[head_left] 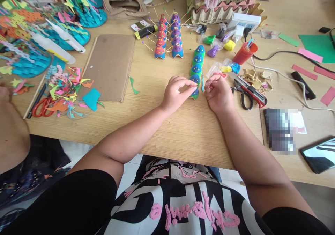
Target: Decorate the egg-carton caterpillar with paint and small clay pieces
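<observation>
A caterpillar (197, 69) made of an egg-carton strip, green with blue faces on its bumps, lies lengthwise on the table in front of me. Over its near end, my left hand (178, 92) pinches thumb and forefinger together; anything between the tips is too small to make out. On the caterpillar's right side, my right hand (219, 94) is curled with its fingertips drawn together, and whatever they hold is hidden. A thin blue modelling tool (202, 82) lies between the caterpillar and my right hand. Red clay (220, 74) in a plastic bag sits just behind that hand.
Two finished caterpillars, one red (161, 36) and one purple (177, 36), have toothpicks sticking out. A utility knife (251, 90), black-handled scissors (247, 100) and a red cup (245, 52) stand right. Cardboard (110, 65) and paper scraps (69, 88) lie left, near another person's arm (12, 133).
</observation>
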{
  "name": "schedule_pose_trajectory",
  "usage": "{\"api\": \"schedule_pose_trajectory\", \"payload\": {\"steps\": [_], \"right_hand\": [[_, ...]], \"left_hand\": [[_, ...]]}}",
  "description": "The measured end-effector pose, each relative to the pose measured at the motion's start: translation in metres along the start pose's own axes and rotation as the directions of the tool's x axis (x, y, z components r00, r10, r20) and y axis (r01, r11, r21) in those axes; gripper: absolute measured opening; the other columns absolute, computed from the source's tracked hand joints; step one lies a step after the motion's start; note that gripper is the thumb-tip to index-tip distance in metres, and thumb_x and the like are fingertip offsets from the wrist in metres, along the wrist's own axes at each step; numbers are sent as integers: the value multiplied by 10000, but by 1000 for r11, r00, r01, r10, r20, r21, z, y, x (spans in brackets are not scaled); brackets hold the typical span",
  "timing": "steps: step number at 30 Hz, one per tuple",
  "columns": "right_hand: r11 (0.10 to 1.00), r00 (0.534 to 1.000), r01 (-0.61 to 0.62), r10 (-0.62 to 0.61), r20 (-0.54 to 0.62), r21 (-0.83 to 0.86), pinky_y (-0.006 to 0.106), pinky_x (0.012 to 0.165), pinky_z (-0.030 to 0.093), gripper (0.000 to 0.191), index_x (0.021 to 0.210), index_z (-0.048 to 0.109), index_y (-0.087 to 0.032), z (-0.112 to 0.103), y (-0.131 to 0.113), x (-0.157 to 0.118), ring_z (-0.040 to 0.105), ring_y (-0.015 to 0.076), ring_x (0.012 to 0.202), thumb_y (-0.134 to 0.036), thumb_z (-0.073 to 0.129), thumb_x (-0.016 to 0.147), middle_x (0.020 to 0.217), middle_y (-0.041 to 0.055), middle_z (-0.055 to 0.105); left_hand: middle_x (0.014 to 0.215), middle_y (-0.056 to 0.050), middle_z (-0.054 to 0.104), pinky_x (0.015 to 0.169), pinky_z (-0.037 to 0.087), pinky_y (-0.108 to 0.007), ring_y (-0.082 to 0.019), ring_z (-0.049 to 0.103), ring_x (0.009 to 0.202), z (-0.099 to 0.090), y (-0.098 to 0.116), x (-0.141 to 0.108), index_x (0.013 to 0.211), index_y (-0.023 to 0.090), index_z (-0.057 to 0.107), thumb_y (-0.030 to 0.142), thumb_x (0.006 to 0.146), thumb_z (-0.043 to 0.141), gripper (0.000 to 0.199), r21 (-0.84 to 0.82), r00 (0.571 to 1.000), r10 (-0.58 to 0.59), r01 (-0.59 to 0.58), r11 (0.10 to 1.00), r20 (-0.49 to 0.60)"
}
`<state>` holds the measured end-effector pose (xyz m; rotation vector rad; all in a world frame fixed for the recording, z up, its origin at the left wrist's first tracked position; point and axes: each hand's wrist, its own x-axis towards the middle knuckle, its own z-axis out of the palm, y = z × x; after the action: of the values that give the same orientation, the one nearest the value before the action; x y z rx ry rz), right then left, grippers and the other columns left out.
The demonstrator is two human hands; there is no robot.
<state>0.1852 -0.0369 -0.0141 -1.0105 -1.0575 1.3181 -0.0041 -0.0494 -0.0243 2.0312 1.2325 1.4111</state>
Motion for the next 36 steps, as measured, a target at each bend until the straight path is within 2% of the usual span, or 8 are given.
{"api": "schedule_pose_trajectory", "payload": {"steps": [4,7,12,16,25,33,36], "right_hand": [[998,999,-27,28,29,-58,255,404,244,424,768,528,-253,-2,-5,-2,418,105,495,-638,635,909,638,-32,534],[997,997,-7,12,80,-70,250,410,221,511,756,569,-238,2,-4,-8,358,77,477,-717,731,826,642,-44,528],[995,983,4,14,186,-99,248,443,217,515,774,686,-205,5,4,-13,333,55,492,-672,888,689,608,-54,525],[995,985,-12,29,172,-99,255,442,160,478,777,717,-204,4,8,-12,282,51,475,-632,909,686,564,-63,505],[996,987,1,13,161,-85,250,436,169,508,758,643,-228,4,10,-11,267,59,465,-670,886,696,557,-76,449],[999,977,-3,13,215,-48,224,449,240,482,781,690,-198,7,4,-13,368,57,519,-627,899,710,612,-50,523],[999,977,-25,33,210,-42,223,445,219,475,769,685,-196,8,3,-14,355,55,511,-603,919,694,593,-55,505]], "left_hand": [[990,-22,801,1009,544,-386,-196,706,1008,0,1,-1,956,263,805,306,924,766,66,18,1000,-7,7,1000,9],[992,-24,790,1005,545,-387,-195,698,1005,0,1,-1,984,268,808,334,947,743,100,36,1000,4,-5,999,27],[987,-26,774,993,537,-380,-198,685,1006,1,0,-1,992,283,816,398,955,733,146,27,1000,15,-15,1000,22],[985,-23,773,1004,531,-385,-200,684,1012,2,0,-1,994,281,814,386,948,743,135,25,1000,15,-15,1000,27],[1024,-29,789,1005,526,-375,-197,692,1034,0,0,-1,1022,261,785,375,962,729,141,46,999,18,-19,999,40],[981,-18,780,992,524,-358,-183,696,1004,1,-3,-1,975,259,797,381,963,730,140,7,999,50,-50,999,13],[994,-20,786,992,525,-357,-188,701,1017,1,-4,-1,1014,257,796,380,954,741,148,-16,998,56,-56,998,18]]}}
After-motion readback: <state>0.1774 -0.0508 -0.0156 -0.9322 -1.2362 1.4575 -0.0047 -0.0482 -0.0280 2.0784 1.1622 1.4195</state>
